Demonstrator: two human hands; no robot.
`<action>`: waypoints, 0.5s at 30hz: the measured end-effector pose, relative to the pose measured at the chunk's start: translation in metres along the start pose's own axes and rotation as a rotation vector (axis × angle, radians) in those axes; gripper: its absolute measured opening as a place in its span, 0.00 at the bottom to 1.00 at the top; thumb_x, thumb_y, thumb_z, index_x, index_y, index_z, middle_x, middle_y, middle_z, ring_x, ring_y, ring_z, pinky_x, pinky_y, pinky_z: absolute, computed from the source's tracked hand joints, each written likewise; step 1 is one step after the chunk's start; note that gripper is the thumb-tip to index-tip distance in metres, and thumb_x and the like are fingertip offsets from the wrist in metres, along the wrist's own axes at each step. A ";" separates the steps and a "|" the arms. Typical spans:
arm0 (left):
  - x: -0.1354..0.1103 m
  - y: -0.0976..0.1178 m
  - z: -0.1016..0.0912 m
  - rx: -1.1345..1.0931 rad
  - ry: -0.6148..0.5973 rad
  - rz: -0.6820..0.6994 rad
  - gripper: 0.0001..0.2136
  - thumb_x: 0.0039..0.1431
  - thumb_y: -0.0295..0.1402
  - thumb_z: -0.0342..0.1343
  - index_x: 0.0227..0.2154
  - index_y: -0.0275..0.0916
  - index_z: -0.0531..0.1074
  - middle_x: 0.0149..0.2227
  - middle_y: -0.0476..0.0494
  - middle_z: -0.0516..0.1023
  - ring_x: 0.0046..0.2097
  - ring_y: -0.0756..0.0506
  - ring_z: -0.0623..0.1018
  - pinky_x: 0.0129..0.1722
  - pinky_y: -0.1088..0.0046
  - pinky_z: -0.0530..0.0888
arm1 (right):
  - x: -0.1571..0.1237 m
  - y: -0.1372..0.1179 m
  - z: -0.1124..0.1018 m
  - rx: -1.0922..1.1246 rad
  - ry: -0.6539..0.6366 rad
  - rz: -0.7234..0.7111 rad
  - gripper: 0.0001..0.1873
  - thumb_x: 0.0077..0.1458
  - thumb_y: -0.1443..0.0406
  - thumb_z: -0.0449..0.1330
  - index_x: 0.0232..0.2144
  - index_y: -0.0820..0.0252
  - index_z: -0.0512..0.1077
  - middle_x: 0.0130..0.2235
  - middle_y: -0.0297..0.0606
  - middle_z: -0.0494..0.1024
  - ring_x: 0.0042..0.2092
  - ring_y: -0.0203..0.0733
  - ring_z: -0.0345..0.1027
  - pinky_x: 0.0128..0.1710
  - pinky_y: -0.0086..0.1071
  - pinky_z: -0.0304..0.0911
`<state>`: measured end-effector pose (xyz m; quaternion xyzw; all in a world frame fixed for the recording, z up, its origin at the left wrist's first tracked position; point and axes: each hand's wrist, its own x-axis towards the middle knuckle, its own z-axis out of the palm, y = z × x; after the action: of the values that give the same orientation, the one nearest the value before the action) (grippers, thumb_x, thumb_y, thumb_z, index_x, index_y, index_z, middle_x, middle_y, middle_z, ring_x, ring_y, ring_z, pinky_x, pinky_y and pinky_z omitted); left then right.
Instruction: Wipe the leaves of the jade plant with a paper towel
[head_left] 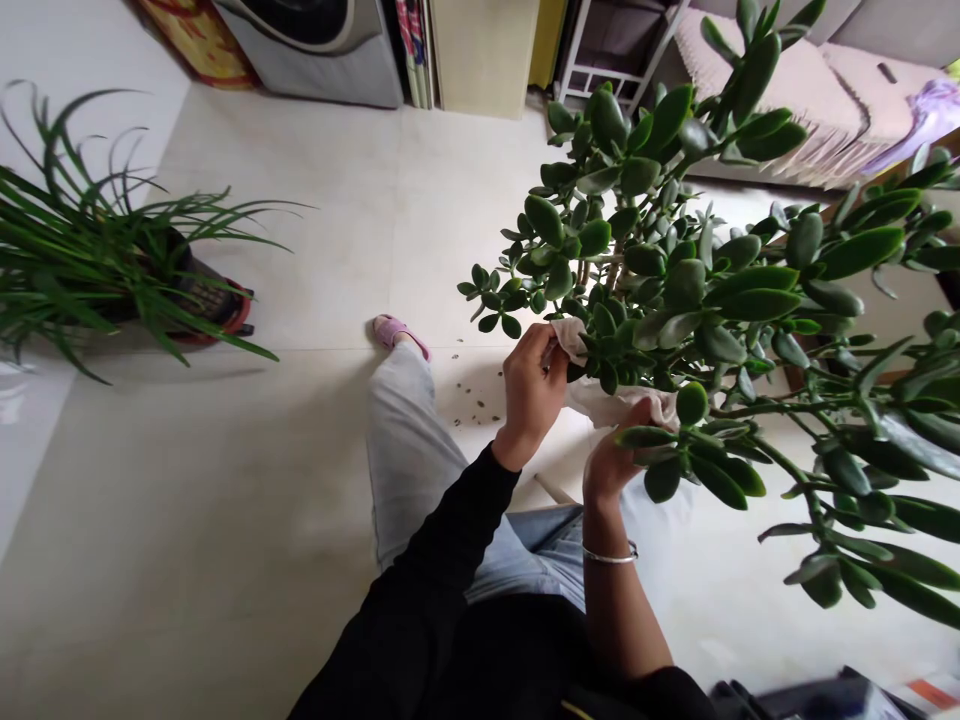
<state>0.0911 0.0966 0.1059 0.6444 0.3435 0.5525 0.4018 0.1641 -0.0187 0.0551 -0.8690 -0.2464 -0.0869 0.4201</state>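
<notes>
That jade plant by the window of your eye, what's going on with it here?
A person is holding a pale cloth up among the leaves of a jade plant with both hands. The left hand pinches one part of the cloth close to the leaves, and the right hand grips another part just below them. Small dark bits lie scattered on the tiled floor nearby.

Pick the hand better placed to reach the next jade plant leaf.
Right, probably: the right hand sits among the low leaves, one round leaf just beside it, while the left hand pinches the cloth further out.
</notes>
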 end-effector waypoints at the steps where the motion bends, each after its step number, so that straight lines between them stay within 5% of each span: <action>1: 0.000 0.000 0.000 0.003 0.006 0.003 0.08 0.67 0.23 0.55 0.33 0.42 0.71 0.31 0.50 0.76 0.33 0.50 0.76 0.33 0.74 0.74 | 0.003 0.000 0.002 0.056 0.060 0.029 0.23 0.70 0.59 0.44 0.54 0.61 0.74 0.48 0.54 0.78 0.55 0.56 0.74 0.55 0.57 0.74; 5: -0.001 0.000 0.002 0.017 0.025 0.015 0.08 0.68 0.24 0.55 0.33 0.42 0.70 0.31 0.50 0.76 0.33 0.50 0.76 0.34 0.74 0.75 | 0.009 -0.007 0.006 0.208 0.172 0.113 0.19 0.70 0.53 0.49 0.46 0.57 0.74 0.43 0.45 0.77 0.49 0.49 0.76 0.55 0.51 0.75; 15: -0.005 0.002 0.002 0.038 0.020 0.055 0.09 0.66 0.21 0.55 0.33 0.41 0.69 0.31 0.51 0.74 0.34 0.51 0.74 0.34 0.76 0.72 | 0.033 -0.027 -0.002 0.257 0.013 0.102 0.19 0.67 0.54 0.52 0.50 0.59 0.73 0.47 0.47 0.81 0.49 0.48 0.76 0.54 0.52 0.74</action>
<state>0.0920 0.0912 0.1058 0.6556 0.3402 0.5631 0.3705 0.1788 0.0055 0.0866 -0.8189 -0.2082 -0.0386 0.5334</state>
